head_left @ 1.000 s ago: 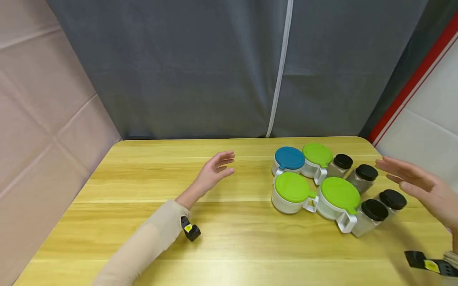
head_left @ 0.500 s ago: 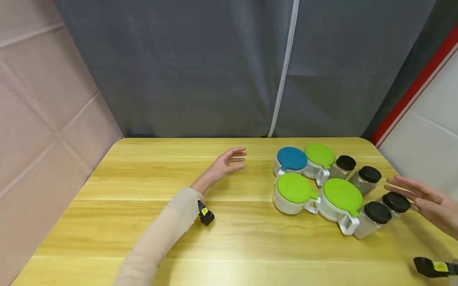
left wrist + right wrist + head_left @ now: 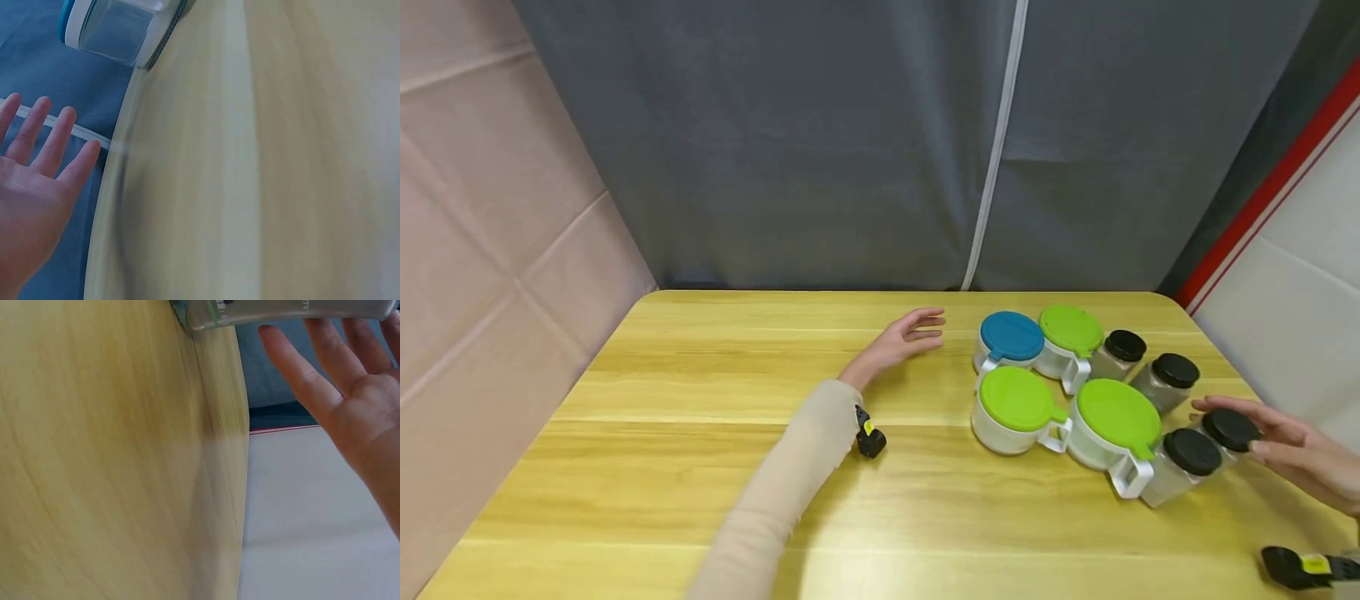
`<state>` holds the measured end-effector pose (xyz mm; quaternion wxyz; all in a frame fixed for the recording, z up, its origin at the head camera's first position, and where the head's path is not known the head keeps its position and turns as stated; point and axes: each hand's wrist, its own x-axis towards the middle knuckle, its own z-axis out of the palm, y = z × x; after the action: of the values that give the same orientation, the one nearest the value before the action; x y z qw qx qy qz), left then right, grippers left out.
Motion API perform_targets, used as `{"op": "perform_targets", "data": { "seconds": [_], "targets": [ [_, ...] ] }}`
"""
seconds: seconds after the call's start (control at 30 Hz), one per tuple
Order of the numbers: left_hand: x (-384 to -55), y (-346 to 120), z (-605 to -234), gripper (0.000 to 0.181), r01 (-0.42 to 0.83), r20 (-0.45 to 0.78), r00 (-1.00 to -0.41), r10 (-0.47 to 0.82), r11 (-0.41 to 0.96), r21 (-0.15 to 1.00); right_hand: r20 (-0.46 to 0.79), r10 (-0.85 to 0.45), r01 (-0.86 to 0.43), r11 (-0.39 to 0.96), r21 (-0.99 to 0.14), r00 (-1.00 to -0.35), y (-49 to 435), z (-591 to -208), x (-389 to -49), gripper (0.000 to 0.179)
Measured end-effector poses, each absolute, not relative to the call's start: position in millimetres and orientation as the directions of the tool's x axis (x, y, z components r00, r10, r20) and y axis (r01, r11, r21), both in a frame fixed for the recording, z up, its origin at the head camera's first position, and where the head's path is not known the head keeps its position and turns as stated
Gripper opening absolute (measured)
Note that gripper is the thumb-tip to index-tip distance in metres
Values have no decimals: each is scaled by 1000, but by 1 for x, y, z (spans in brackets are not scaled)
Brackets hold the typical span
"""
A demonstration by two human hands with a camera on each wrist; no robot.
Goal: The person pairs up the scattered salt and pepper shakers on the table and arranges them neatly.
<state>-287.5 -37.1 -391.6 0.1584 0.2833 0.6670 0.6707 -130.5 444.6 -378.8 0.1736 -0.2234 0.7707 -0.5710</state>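
Note:
My right hand (image 3: 1303, 450) is around the nearest-right spice jar (image 3: 1231, 428), which has a black lid. Its fingers pass behind the jar and the thumb is at the near side; whether they touch it I cannot tell. The right wrist view shows that hand's fingers (image 3: 306, 378) fairly straight beside the clear jar (image 3: 287, 311). Left of the containers, my left hand (image 3: 901, 340) hovers over the table with its fingers spread and nothing in it. Closest to it stands a seasoning pot with a blue lid (image 3: 1012, 335), also in the left wrist view as a clear pot (image 3: 119, 34).
Three green-lidded pots with white handles (image 3: 1018, 397) stand by the blue one. Other black-lidded jars (image 3: 1192, 452) stand close to the right hand. The wooden table (image 3: 647, 467) ends at a grey curtain (image 3: 775, 167) behind and a white panel (image 3: 1300, 317) on the right.
My left hand has moved right, toward the blue-lidded pot. The right hand has come down and left, to the nearest-right spice jar. The containers stay put, shifting slightly with the view.

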Motion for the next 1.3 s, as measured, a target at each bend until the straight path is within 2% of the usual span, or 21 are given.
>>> {"op": "perform_targets", "data": {
  "seconds": [0.3, 0.57, 0.67, 0.83, 1.03, 1.3],
  "targets": [
    [-294, -12, -393, 53, 180, 134, -782, 608, 16, 983, 29, -643, -11, -31, -999, -765, 441, -382, -134, 50],
    [-287, 10, -376, 55, 148, 60, -762, 645, 84, 985, 46, -646, -47, -16, -999, -762, 441, -382, -135, 49],
    [-283, 13, -369, 56, 135, 44, -751, 659, 88, 987, 27, -644, -16, -24, -1000, -765, 440, -381, -136, 49],
    [-289, 14, -376, 56, 140, 40, -740, 671, 95, 986, 12, -667, 40, -63, -997, -745, 438, -382, -137, 49],
    [-303, 23, -391, 61, 165, 1, -714, 700, 167, 972, 45, -650, -46, -15, -999, -759, 441, -385, -135, 49],
    [-304, 25, -392, 58, 229, 29, -678, 734, 174, 958, 69, -678, -10, -91, -996, -732, 447, -385, -135, 51]
  ]
}}
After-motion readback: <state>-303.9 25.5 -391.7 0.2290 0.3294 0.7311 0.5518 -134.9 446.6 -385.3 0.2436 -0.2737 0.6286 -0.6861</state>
